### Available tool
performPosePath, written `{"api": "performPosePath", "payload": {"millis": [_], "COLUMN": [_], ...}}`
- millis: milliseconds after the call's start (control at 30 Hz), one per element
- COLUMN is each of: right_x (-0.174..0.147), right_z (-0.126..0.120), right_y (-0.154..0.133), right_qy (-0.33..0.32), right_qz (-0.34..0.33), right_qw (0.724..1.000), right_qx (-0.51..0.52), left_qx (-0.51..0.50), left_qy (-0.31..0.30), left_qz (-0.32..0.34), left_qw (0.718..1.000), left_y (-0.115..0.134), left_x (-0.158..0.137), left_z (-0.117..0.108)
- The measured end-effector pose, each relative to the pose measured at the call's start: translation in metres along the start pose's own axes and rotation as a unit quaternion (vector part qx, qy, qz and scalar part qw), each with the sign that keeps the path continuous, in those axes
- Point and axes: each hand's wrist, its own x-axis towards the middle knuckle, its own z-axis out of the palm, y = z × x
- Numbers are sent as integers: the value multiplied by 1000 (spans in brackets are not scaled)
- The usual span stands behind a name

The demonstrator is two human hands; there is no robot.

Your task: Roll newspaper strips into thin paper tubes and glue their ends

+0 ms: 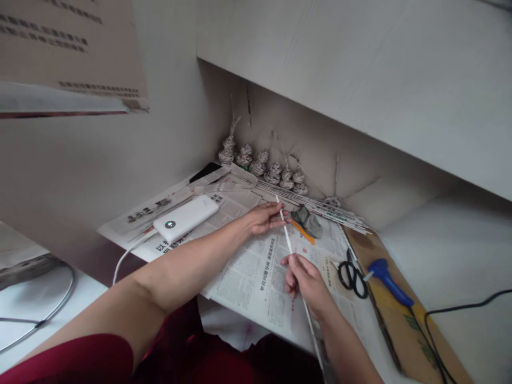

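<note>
L hand & R hand both pinch white strip, which crosses over tabletop's near edge. Prob. light, bendy, easily creased; best held w/ fingertips, nr upper end.

On my feed, a white power bank lies on newspaper; black scissors lie beside brown cardboard bearing a blue glue gun. The dark flat object behind I cannot identify.

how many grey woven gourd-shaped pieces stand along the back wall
6, in a row, left to right: first gourd, second gourd, third gourd, fourth gourd, fifth gourd, sixth gourd. More may be hidden behind.
</note>
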Motion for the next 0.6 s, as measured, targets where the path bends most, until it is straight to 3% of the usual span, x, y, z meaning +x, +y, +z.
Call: {"api": "performPosePath", "payload": {"millis": [167, 600], "right_x": [-7, -16], "right_z": [-6, -8], "right_y": [8, 10], "right_qy": [61, 116], "right_qz": [-40, -71], "right_qw": [988, 971], "right_qx": [-136, -197], "left_qx": [16, 17], "left_qy": [5, 28], "left_qz": [15, 55], "left_qw": [1000, 998], "left_y": [-1, -3], "left_x": [1, 5], "left_z": [-1, -1]}}
